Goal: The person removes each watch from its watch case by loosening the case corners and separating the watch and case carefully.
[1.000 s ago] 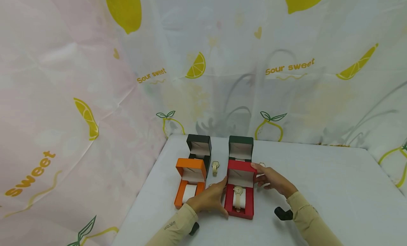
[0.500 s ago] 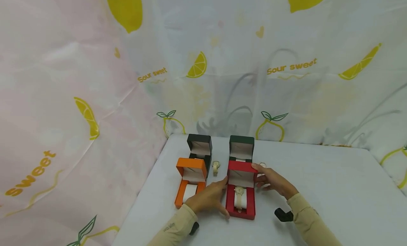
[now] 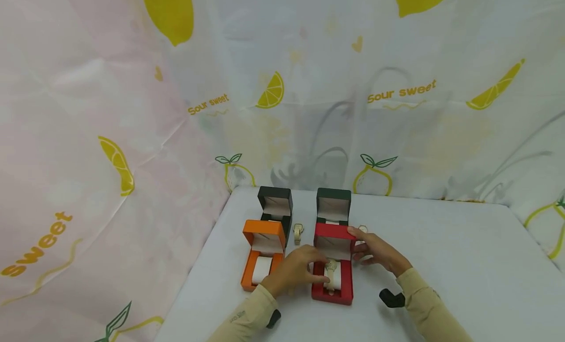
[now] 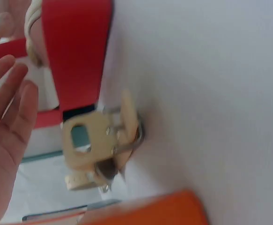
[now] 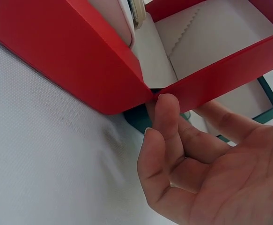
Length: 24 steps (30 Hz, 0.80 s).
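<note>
An open red watch box (image 3: 346, 285) stands before me, its lid raised. Inside, a wristwatch with a cream strap (image 3: 330, 281) is wrapped round a white cushion. My left hand (image 3: 297, 268) reaches over the box's left side, thumb and fingers parted near the watch; in the left wrist view its fingers (image 4: 10, 98) are loosely bent with a gap to the thumb. My right hand (image 3: 380, 249) holds the lid at its right edge. In the right wrist view, curled fingers (image 5: 166, 115) meet the lid near the hinge, one finger passing behind it.
An open orange box (image 3: 249, 268) with a bare white cushion stands at left. Behind are a black box (image 3: 274, 195) and a dark green box (image 3: 334, 195), both open. One watch (image 3: 297, 232) stands between the boxes, another (image 3: 363, 228) right of the green one.
My left hand has moved from beside the red box's left wall to over the box, close to the watch. The right hand stays at the lid.
</note>
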{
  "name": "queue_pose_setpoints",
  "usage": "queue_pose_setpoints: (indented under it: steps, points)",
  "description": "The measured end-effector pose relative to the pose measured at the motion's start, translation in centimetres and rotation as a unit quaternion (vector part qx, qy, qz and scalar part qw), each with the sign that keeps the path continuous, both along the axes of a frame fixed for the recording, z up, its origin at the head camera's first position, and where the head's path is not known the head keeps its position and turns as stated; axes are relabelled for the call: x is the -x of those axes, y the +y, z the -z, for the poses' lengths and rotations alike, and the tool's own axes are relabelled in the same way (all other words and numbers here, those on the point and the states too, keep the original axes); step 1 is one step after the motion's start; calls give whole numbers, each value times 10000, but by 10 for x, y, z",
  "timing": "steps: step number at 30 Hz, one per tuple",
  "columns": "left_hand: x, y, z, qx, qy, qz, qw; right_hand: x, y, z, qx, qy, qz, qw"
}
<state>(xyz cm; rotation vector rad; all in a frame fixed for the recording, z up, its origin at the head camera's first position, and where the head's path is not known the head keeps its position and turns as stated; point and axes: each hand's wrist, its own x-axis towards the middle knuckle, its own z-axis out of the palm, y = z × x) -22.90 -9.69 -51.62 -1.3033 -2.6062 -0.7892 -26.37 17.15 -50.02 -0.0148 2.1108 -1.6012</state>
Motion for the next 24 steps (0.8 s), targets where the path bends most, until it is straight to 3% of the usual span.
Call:
queue_pose_setpoints:
  steps: [6, 9, 14, 24]
  points:
    - [-4, 10, 3, 903, -648, -472, 9927, 0, 0, 1, -19, 5, 54, 10000]
    - [-3, 14, 5, 1161, -749, -669, 9881, 0, 0, 1, 5, -10, 66, 10000]
    - [-3, 19, 5, 1330, -590, -774, 9863, -1, 0, 1, 34, -3, 16, 10000]
    - [-5, 24, 4, 1458, -330, -630, 9867, -1, 0, 2, 61, 16, 38, 10000]
